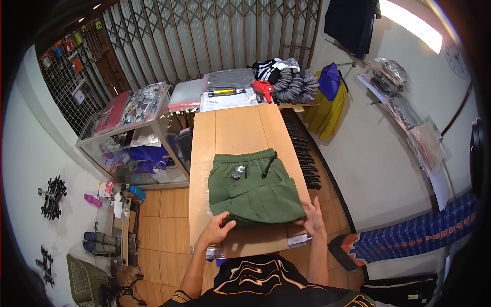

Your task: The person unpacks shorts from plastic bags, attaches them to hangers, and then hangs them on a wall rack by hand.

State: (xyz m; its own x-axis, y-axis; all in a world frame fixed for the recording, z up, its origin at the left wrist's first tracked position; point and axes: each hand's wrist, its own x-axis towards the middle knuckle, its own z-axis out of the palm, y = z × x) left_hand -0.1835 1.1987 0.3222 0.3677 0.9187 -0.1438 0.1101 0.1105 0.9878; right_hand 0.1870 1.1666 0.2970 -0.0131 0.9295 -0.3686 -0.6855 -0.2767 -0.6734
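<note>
A pair of folded green shorts (pixel 255 192) lies on the cardboard-topped table, its elastic waistband toward the far side. A black drawstring (pixel 268 166) hangs at the waistband's right, and a small shiny packet or tag (pixel 238 172) sits on the fabric. My left hand (pixel 217 229) pinches the near left edge between thumb and fingers. At the near right corner, my right hand (pixel 313 220) grips the fabric, with some fingers stretched upward. Part of its grip is hidden by the cloth.
Beyond the cardboard (pixel 235 125) lie a red tape dispenser (pixel 263 91), a yellow-and-black cutter (pixel 223 92), papers and bundled striped fabric (pixel 296 84). A glass display case (pixel 128 148) stands left. Black hangers (pixel 304 153) line the right side, near a stack of blue boxes (pixel 409 238).
</note>
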